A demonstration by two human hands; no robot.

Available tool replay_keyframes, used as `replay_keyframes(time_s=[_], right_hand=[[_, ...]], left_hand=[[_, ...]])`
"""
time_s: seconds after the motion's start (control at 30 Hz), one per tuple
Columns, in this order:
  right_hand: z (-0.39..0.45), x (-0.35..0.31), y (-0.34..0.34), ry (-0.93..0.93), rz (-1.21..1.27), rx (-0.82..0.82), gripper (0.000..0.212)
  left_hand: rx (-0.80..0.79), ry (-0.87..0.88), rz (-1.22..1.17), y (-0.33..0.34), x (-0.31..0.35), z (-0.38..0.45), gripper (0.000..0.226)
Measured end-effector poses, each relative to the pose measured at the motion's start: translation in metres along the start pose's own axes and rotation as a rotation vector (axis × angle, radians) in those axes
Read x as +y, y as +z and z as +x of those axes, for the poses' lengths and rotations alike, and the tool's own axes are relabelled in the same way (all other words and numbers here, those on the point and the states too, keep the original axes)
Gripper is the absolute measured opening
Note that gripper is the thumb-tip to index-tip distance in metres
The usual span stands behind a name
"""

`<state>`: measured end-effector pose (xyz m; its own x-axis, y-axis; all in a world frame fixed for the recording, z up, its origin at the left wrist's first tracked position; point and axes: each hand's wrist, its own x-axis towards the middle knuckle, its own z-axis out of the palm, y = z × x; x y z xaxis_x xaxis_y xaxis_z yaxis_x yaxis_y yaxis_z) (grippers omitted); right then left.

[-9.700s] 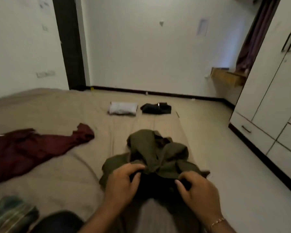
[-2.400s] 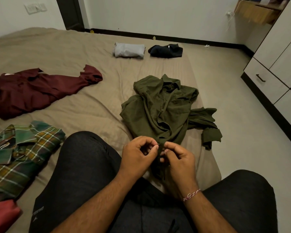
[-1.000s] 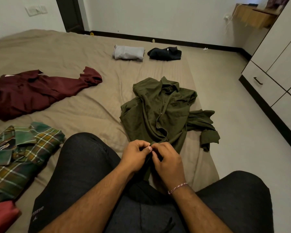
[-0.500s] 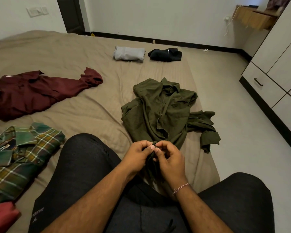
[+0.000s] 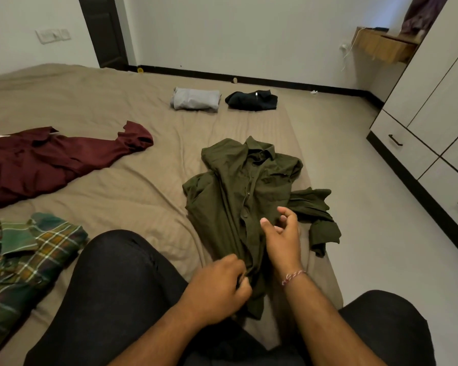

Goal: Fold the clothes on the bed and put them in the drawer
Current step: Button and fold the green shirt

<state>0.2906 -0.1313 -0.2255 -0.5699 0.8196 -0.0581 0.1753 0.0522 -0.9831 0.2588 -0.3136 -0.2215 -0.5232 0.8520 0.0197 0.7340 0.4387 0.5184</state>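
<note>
Bed in wrinkled tan sheet carries everything. Wardrobe at right, white flat panels, drawers with dark bar handles (all closed). Maroon shirt spread loose at left. Olive shirt crumpled mid-bed, buttoned placket up, collar far. Green plaid shirt near left, its label unreadable. Grey folded bundle just beside black folded one at far edge. Left hand pinches olive shirt's hem; right hand hovers above the placket, fingers loosely curled, holding nothing.
</note>
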Motion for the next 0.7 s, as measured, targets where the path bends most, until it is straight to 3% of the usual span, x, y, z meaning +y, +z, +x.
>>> replay_keyframes(time_s=[0.1,0.23,0.37,0.47,0.57,0.63,0.7], right_hand=[[0.036,0.002,-0.002,0.079,-0.157,-0.069,0.046],[0.056,0.000,-0.002,0.173,-0.035,-0.147,0.053],[0.042,0.011,-0.006,-0.039,-0.210,0.008,0.044],[0.027,0.010,-0.002,-0.191,-0.362,0.030,0.052],[0.016,0.003,0.004,-0.381,-0.494,-0.049,0.057],[0.012,0.004,0.008,-0.509,-0.526,-0.138,0.053],[0.012,0.006,0.013,-0.576,-0.542,-0.227,0.050]], left_hand=[[-0.044,0.011,-0.008,-0.011,0.000,0.007,0.019],[0.161,-0.009,-0.171,-0.039,0.003,0.032,0.005],[0.318,-0.047,-0.284,-0.061,0.000,0.088,0.012],[0.358,-0.060,-0.281,-0.069,0.003,0.145,0.012],[0.230,-0.091,-0.186,-0.067,0.016,0.197,0.046],[0.144,-0.119,0.019,-0.060,0.020,0.227,0.079],[0.044,-0.137,0.300,-0.054,0.023,0.245,0.096]])
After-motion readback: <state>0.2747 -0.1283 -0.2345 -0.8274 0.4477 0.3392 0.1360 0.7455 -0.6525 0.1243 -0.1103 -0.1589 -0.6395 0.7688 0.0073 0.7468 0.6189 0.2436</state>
